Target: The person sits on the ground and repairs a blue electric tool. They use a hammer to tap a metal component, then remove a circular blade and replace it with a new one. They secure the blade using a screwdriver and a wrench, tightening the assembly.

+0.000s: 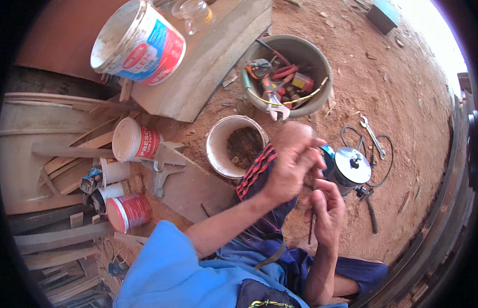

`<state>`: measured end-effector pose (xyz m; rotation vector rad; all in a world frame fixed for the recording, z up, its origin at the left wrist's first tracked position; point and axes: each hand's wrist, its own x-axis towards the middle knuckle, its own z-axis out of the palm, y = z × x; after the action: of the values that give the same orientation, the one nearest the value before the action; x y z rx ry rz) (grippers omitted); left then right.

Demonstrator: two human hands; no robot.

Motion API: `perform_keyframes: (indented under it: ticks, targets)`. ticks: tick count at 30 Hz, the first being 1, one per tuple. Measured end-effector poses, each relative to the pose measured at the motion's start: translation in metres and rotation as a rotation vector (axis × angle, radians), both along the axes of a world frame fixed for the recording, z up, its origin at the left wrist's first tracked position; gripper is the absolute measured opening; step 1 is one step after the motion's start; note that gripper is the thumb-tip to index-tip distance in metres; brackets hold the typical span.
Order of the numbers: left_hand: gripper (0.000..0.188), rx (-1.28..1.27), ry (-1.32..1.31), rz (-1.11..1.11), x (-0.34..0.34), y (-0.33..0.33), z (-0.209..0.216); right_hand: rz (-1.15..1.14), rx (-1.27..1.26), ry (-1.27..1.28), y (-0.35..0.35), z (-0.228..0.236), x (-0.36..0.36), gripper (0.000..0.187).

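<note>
My left hand (pixel 294 161) comes across from the left, its fingers bent together close to the fingertips of my right hand. What they grip, if anything, is hidden. My right hand (pixel 329 208) is closed on a thin dark rod (pixel 311 228) that points down from its fingers. Just beyond the hands, on the ground, stands a blue power tool (pixel 353 165), its round shiny plate facing up with a dark spindle in the centre. Behind it lies an open-end wrench (pixel 372 137) beside a loop of black cord (pixel 388 164).
A grey tub (pixel 321 56) holds pliers, an adjustable wrench and other tools. A white bucket (pixel 216 149) with dark contents stands left of my hands. Paint pails (pixel 130 213), a large bucket (pixel 167 51) and wood planks (pixel 59 233) fill the left side; sandy ground lies right.
</note>
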<state>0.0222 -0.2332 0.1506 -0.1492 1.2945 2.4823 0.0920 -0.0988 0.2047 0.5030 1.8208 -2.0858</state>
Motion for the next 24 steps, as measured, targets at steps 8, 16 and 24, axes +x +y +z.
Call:
perform_keyframes:
  ticks: [8, 16, 24]
  targets:
    - [0.025, -0.319, 0.234, 0.79, 0.002, -0.202, 0.046, 0.595, 0.263, -0.048, -0.047, -0.006, -0.004, 0.02]
    - [0.046, -1.115, 0.228, 0.552, 0.022, -0.2, -0.035, 0.485, 0.48, 0.036, -0.017, -0.037, 0.001, 0.019]
    - [0.024, -1.492, 0.277, 0.07, 0.031, -0.198, -0.075, 0.385, 0.542, -0.141, 0.02, -0.047, 0.027, 0.019]
